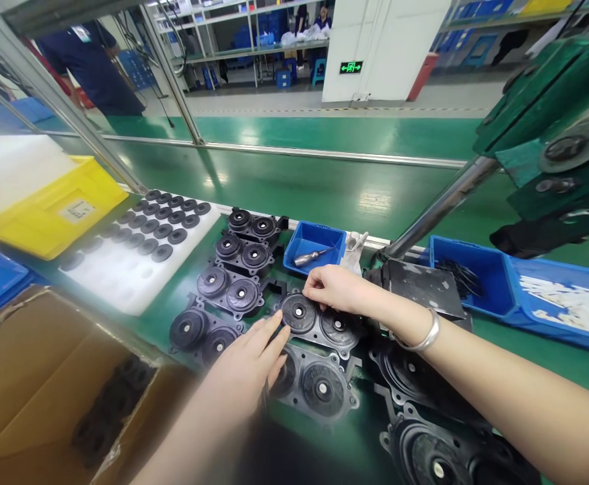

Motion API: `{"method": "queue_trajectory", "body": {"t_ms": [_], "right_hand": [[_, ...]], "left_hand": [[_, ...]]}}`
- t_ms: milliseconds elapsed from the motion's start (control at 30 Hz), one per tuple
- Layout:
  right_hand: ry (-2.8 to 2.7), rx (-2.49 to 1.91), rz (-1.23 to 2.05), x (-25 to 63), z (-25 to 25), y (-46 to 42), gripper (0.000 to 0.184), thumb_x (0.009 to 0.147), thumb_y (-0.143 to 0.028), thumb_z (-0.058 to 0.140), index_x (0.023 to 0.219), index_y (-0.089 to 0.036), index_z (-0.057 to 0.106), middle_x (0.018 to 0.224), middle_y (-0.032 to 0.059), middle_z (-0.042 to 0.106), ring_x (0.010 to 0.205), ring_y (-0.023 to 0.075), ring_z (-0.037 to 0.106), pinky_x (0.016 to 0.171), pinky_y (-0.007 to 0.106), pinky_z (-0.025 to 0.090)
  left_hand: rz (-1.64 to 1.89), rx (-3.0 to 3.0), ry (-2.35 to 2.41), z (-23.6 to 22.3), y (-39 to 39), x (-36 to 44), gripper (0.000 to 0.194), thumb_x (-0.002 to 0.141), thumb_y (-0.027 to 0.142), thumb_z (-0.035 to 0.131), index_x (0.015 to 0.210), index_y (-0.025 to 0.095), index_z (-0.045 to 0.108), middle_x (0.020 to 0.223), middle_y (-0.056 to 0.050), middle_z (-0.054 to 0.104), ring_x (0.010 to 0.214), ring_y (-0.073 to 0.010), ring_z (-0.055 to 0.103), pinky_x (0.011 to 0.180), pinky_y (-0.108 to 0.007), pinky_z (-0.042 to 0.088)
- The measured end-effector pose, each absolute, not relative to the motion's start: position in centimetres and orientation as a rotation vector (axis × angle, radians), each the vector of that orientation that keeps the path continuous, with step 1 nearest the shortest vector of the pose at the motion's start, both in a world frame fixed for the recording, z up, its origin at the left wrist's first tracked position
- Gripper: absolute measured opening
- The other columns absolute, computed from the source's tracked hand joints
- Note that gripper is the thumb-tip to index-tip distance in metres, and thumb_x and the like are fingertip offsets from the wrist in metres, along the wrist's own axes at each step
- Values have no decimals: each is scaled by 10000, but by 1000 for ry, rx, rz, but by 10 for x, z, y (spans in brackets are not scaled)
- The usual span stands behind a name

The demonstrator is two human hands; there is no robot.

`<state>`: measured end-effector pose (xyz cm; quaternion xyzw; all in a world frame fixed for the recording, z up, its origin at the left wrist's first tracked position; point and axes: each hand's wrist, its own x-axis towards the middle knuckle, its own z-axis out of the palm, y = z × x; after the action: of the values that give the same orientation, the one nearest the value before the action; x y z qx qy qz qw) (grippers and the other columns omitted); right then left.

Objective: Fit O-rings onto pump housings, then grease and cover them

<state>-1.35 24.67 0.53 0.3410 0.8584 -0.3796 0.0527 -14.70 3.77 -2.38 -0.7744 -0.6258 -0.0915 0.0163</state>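
A black plastic housing with two round discs (319,329) lies on the green bench between my hands. My left hand (251,357) reaches in from the lower left, fingers stretched out, their tips at the left disc's edge. At the far rim of that same disc, my right hand (332,288) has its fingers curled and pressed together; whatever they pinch is hidden. A second housing (323,389) lies just nearer to me, partly behind my left hand. Several similar housings (241,294) form a column to the left, and more (438,465) lie under my right forearm.
Black round discs (161,252) stand in rows on a white foam sheet (137,296). A screwdriver (309,257) lies in a small blue bin (290,259). A cardboard box (26,343), a yellow crate (46,242), a green machine arm (531,101) and more blue bins (501,269) surround the bench.
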Motion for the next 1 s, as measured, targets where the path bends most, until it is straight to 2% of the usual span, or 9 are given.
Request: {"method": "queue_trajectory", "body": {"t_ms": [267, 400, 733, 867, 1000], "right_hand": [[2598, 1068, -1163, -19, 2, 247, 158, 829, -92, 605, 698, -156, 667, 586, -3, 656, 546, 151, 637, 508, 195, 432], [2563, 1063, -1161, -15, 3, 247, 163, 831, -93, 598, 693, -150, 664, 569, -6, 647, 521, 147, 630, 491, 189, 432], [2566, 1086, -1104, -3, 10, 244, 155, 836, -114, 614, 696, -142, 675, 523, -13, 614, 491, 131, 580, 457, 196, 362], [2600, 1080, -1073, 1, 9, 244, 140, 819, -130, 631, 694, -144, 692, 609, 11, 660, 576, 148, 608, 503, 208, 376], [2591, 1052, -1075, 7, 8, 243, 145, 808, -144, 638, 676, -148, 697, 674, 22, 688, 604, 155, 616, 511, 211, 388]], "left_hand": [[-204, -2404, -1905, -24, 38, -147, 403, 982, 236, 407, 1353, 114, 506, 1427, -194, 501, 1243, -274, 572, 970, -375, 555], [-213, -2411, -1923, -23, 38, -146, 402, 976, 234, 425, 1356, 133, 509, 1422, -171, 514, 1229, -265, 584, 964, -367, 558], [-120, -2385, -1864, -25, 40, -146, 392, 981, 256, 411, 1330, 140, 549, 1404, -156, 537, 1181, -252, 621, 911, -328, 580], [-59, -2394, -1874, -26, 39, -146, 406, 986, 258, 397, 1368, 197, 520, 1437, -167, 499, 1182, -259, 620, 891, -334, 585], [-64, -2396, -1888, -24, 38, -144, 408, 986, 262, 391, 1365, 198, 527, 1430, -179, 502, 1185, -273, 617, 900, -349, 579]]}}
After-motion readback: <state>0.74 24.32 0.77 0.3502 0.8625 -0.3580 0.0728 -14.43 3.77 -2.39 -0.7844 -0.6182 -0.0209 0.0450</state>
